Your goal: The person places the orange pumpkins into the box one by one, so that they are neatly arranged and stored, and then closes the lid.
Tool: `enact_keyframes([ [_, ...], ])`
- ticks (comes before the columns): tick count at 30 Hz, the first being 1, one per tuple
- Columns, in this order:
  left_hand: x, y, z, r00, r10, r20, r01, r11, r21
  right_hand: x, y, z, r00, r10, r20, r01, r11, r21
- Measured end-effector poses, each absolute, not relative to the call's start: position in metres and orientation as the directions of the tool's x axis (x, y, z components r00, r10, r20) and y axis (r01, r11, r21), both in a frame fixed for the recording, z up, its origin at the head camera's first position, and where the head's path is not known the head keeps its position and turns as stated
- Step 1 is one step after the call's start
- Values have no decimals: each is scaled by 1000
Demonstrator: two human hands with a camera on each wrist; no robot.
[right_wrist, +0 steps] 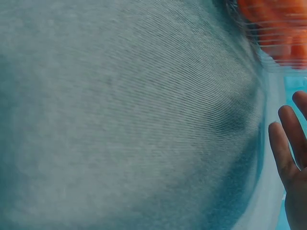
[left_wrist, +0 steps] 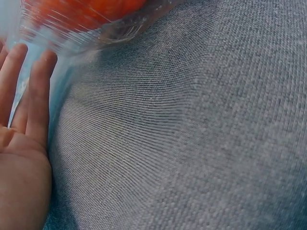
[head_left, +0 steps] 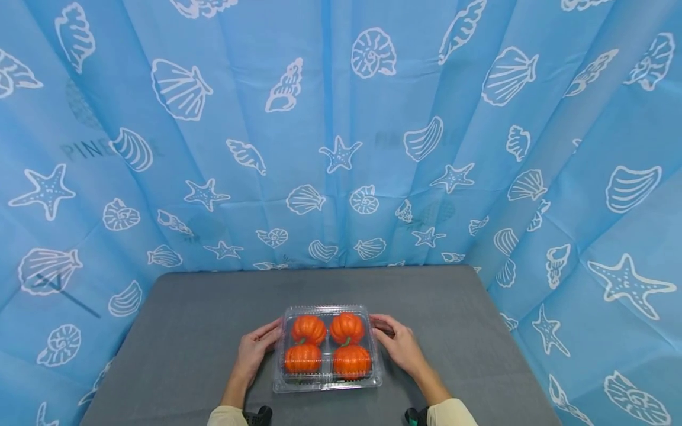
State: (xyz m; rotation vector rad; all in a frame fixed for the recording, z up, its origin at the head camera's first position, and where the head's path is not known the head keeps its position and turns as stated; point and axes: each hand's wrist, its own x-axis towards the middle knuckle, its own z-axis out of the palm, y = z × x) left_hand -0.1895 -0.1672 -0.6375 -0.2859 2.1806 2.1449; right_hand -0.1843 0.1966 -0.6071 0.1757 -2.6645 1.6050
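Observation:
A clear plastic clamshell box (head_left: 326,383) with ribbed walls sits at the near middle of the table, its lid closed over several small orange pumpkins (head_left: 352,361) with green stems. At its left side is my left hand (head_left: 254,349), fingertips right at the wall. Across from it, my right hand (head_left: 399,346) has its fingertips along the right wall near the back corner. The left wrist view shows straight, slightly spread fingers (left_wrist: 38,96) below the box's ribbed edge (left_wrist: 91,40). Extended fingers (right_wrist: 290,132) also show in the right wrist view, just under the box.
A grey cloth covers the table (head_left: 202,319), which has rounded far corners. Behind it and along both sides hangs a blue curtain (head_left: 341,225) printed with white shells and starfish. Dark bands (head_left: 258,416) are worn at both wrists, beside cream sleeves (head_left: 452,412).

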Motion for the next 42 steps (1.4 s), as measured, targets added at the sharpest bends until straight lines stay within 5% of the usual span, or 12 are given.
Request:
enact_keyframes([
  [10, -192, -167, -637, -982, -50, -182, -175, -114, 978, -179, 195, -609, -998, -47, 33, -51, 481, -875],
  [26, -193, -161, -639, -975, -137, -173, -167, -58, 984, -169, 190, -606, -998, -54, -26, 5, 362, -932],
  [42, -203, -146, -621, -963, -180, -203, -222, 90, 971, -172, 181, -614, -997, 79, -13, 46, 432, -901],
])
